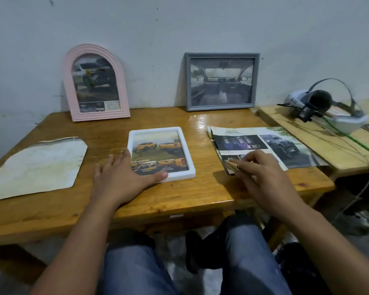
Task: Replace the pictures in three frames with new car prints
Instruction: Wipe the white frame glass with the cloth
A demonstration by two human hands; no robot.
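**White frame flat under the left hand, right hand over the car prints**

White frame (pixel 161 153) lies flat on the wooden table (pixel 179 194), face up, its long axis running away from the person with a slight lean to the left at the far end. It shows a print of orange pickup trucks, upright as the person sees it. The left hand (pixel 124 177) lies spread and flat, palm down, at the frame's near left corner: the thumb runs along the near edge and the fingers reach up beside the left edge. It grips nothing; it only presses against the frame.

The right hand (pixel 262 173) hovers half open, fingers loosely curled, over the near left corner of the car prints (pixel 262 145). A small tan, rolled-looking object (pixel 232 166) sits at its fingertips; I cannot tell whether the fingers pinch it or merely touch it. The prints lie flat just right of the white frame, overlapping sheets with their long axis running left to right, slightly skewed.

Beyond the left hand, the pink arched frame (pixel 96 81) stands upright, leaning on the wall (pixel 179 24), with a vehicle picture inside. Beyond the right hand, the grey frame (pixel 221 81) stands in landscape against the same wall, showing a car interior. Left of the left hand lies 1 pale, worn sheet (pixel 36 167), flat. Far right of the right hand, a headset (pixel 322 105) rests on a lighter bench (pixel 328 145).
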